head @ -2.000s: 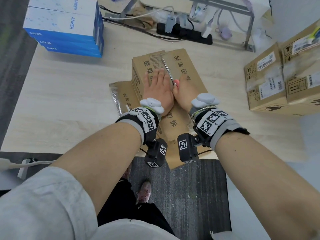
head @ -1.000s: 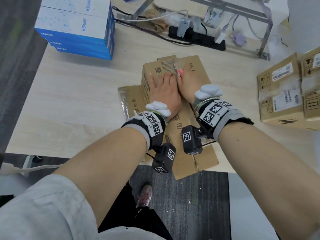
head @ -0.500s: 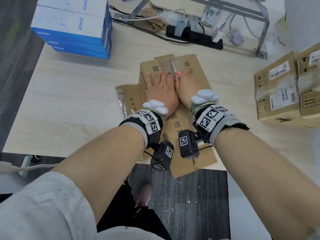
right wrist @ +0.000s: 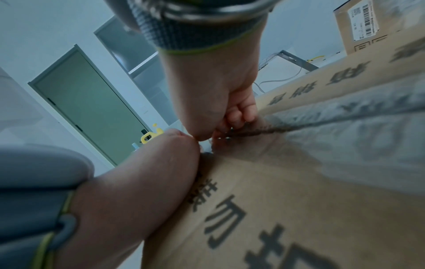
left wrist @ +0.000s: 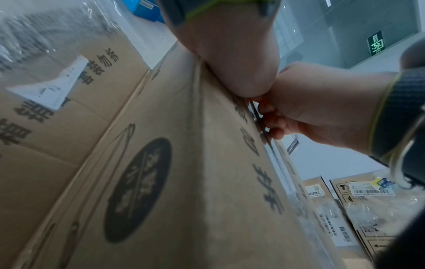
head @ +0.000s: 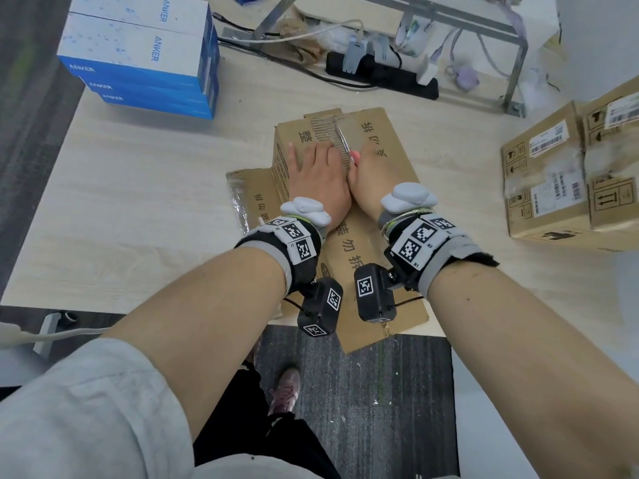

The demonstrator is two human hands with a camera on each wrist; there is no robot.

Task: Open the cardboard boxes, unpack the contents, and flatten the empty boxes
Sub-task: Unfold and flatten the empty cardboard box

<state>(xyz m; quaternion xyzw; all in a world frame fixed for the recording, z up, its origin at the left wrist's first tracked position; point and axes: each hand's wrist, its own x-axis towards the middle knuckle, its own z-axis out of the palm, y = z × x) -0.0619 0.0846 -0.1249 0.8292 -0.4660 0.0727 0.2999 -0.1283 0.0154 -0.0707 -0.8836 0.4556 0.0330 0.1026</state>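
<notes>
Pressing flat on the cardboard box lid left of its taped seam, the left hand steadies it, fingers straight, while the right hand, right of the seam, grips a blade to slit it.

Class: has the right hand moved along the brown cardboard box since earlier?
Yes: the right hand is nearer the far edge of the brown cardboard box.
</notes>
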